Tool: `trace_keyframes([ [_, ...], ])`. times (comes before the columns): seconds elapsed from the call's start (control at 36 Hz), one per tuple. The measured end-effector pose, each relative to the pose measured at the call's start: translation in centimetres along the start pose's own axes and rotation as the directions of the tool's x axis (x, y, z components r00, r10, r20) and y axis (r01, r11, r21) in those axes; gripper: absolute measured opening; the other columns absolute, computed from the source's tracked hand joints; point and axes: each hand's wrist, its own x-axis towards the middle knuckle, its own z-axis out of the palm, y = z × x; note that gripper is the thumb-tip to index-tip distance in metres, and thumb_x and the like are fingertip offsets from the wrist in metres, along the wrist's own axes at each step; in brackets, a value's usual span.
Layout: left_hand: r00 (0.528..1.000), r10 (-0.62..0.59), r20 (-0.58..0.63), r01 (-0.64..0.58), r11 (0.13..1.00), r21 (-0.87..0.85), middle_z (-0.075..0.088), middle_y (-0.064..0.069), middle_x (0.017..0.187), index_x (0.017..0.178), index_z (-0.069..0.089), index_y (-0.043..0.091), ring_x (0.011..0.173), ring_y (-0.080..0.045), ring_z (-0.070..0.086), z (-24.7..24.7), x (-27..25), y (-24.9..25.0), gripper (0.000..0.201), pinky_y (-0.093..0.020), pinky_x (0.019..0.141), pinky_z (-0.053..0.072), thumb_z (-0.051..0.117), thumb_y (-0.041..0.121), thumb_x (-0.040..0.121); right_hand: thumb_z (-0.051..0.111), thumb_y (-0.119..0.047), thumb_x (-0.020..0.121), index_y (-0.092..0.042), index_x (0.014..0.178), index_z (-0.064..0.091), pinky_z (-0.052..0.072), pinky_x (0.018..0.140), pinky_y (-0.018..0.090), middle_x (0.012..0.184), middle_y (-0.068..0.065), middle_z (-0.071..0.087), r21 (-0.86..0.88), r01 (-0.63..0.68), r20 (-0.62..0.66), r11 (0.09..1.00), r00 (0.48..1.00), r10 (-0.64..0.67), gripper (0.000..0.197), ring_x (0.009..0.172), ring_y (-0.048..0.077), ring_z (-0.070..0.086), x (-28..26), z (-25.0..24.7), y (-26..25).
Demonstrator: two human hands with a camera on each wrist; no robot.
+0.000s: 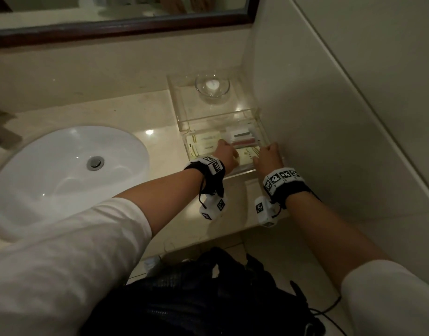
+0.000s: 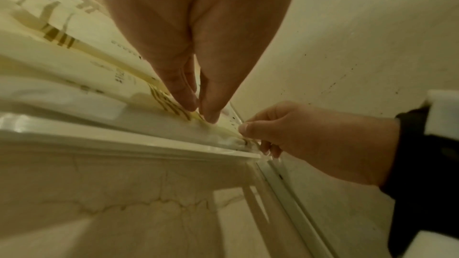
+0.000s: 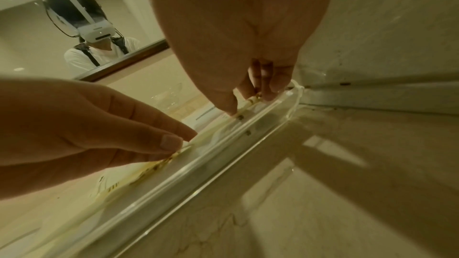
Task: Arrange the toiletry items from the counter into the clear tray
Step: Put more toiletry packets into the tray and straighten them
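Note:
A clear acrylic tray (image 1: 187, 151) stands on the counter against the right wall. Its near compartment holds flat cream packets with gold stripes (image 1: 206, 144) and small white, green and red boxes (image 1: 242, 137). Both hands reach into this compartment over its front rim (image 2: 124, 134). My left hand (image 1: 226, 151) pinches one cream packet (image 1: 247, 154) between thumb and fingers (image 2: 201, 111). My right hand (image 1: 268, 154) pinches the same packet's other end (image 3: 246, 103), close to the tray's right corner. The packet lies low along the front wall (image 3: 223, 154).
A glass bowl (image 1: 212, 86) with something white inside sits in the tray's far part. A white sink (image 1: 70, 175) lies to the left. The tiled wall (image 1: 329, 117) closes the right side. A dark-framed mirror (image 1: 123, 27) hangs behind. A black bag (image 1: 196, 299) sits below.

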Motion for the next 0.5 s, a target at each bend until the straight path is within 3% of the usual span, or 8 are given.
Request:
trace_keyframes([
  [0.08, 1.000, 0.018, -0.011, -0.018, 1.000, -0.006, 0.035, -0.014, 0.135, 0.118, 0.063, 0.005, 0.113, -0.026, 0.051, 0.1, 0.2, 0.1, 0.033, -0.025, 0.098, 0.040, 0.065, 0.013, 0.086, 0.051, -0.022, 0.094, 0.004, 0.118, 0.054, 0.039, 0.103, 0.038, 0.130, 0.016, 0.033, -0.084, 0.041, -0.053, 0.996, 0.998, -0.046, 0.036, 0.117, 0.032, 0.041, -0.2, 0.1, 0.0],
  [0.22, 1.000, 0.009, -0.001, -0.009, 1.000, 0.017, 0.045, -0.015, 0.130, 0.120, 0.059, 0.008, 0.115, -0.029, 0.050, 0.2, 0.3, 0.3, 0.035, -0.029, 0.095, 0.039, 0.063, 0.014, 0.086, 0.049, -0.014, 0.093, -0.002, 0.116, 0.057, 0.033, 0.100, 0.035, 0.130, 0.014, 0.042, -0.183, 0.110, -0.071, 0.977, 0.990, -0.125, 0.028, 0.121, 0.031, 0.036, -0.2, 0.7, -0.1],
  [0.5, 1.000, 0.028, -0.003, -0.028, 0.998, 0.056, 0.043, -0.016, 0.131, 0.125, 0.054, 0.008, 0.118, -0.032, 0.048, 0.5, 0.1, 0.5, 0.038, -0.033, 0.097, 0.039, 0.059, 0.011, 0.088, 0.041, -0.011, 0.095, -0.004, 0.133, 0.043, 0.030, 0.103, 0.038, 0.139, 0.016, 0.039, -0.212, 0.094, -0.017, 0.973, 0.995, -0.099, 0.039, 0.128, 0.033, 0.032, -0.7, 1.2, -0.1],
])
